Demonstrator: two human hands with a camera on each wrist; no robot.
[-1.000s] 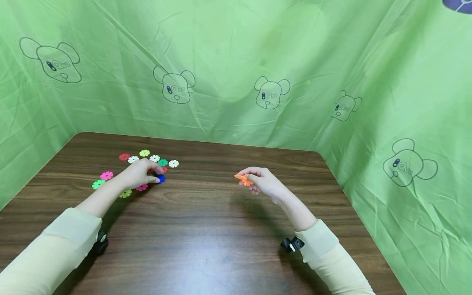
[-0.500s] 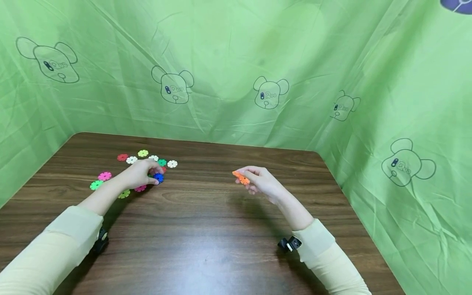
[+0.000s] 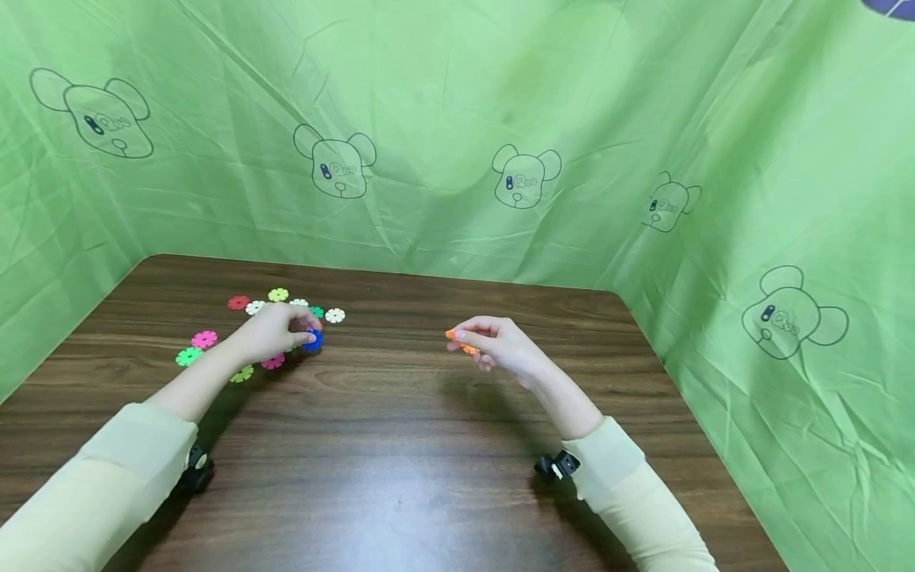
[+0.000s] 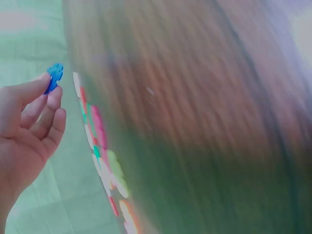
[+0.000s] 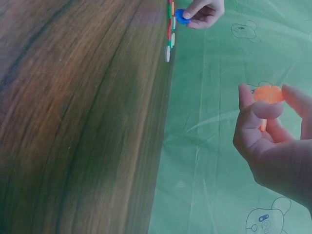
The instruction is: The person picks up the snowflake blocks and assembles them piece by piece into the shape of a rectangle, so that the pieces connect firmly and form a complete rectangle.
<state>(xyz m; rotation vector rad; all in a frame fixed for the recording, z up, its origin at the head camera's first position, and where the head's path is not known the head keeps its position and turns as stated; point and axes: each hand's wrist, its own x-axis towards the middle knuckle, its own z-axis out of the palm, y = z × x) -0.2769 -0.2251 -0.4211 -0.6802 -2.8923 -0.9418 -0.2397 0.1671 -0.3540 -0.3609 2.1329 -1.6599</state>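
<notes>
My left hand (image 3: 268, 334) pinches a blue flower-shaped disc (image 3: 313, 342) between thumb and fingers. In the left wrist view the blue disc (image 4: 56, 73) stands up from the fingertips, apart from the discs on the table. Across from it, my right hand (image 3: 503, 347) holds orange flower-shaped discs (image 3: 469, 349), which look joined at an angle. One orange disc (image 5: 269, 94) shows broadly in the right wrist view; fingers partly cover the rest. Around the left hand lie more flower discs, among them a white one (image 3: 335, 315) and a pink one (image 3: 274, 361).
The brown wooden table (image 3: 400, 445) bears several loose discs at its left, including a red disc (image 3: 238, 303), a yellow disc (image 3: 278, 294) and a green disc (image 3: 189, 356). A green cloth (image 3: 429, 119) with printed bear heads hangs behind and at the sides.
The blue disc has risen slightly in my left hand and turned. My right hand has shifted a little left and up, and the orange discs have rotated in its fingers.
</notes>
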